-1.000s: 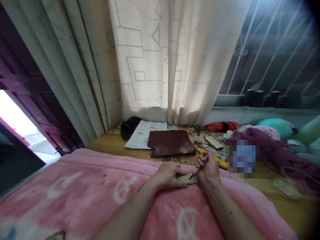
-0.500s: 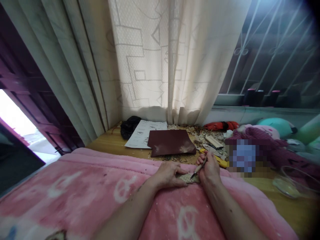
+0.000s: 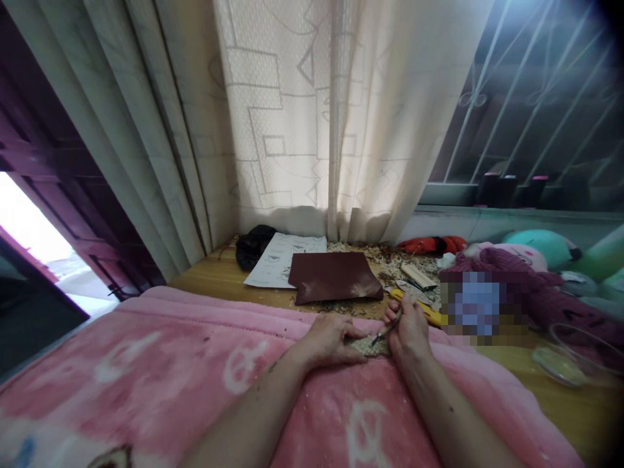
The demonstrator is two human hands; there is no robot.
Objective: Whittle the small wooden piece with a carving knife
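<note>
Between my hands, on the pink blanket [image 3: 185,370], lies a small pale carved piece [image 3: 369,348] with a textured top. My left hand [image 3: 330,339] grips its left end between thumb and fingers. A slim carving tool [image 3: 390,328] with a light handle and a dark metal tip is held in my right hand [image 3: 410,330], its tip on the piece's upper face. The heel of that hand rests by the piece's right end. My fingers hide both ends of the piece.
Beyond the blanket, a wooden table [image 3: 199,281] carries a dark red sheet [image 3: 336,276], printed paper [image 3: 273,263], a black bag [image 3: 252,248] and scattered shavings [image 3: 390,257]. A yellow utility knife [image 3: 431,316] lies behind my right hand. Right are stuffed toys [image 3: 536,250] and a clear container [image 3: 558,364].
The carving tool's tip has shifted very slightly up and left on the piece. Both hands stay nearly in place, and the grips are the same.
</note>
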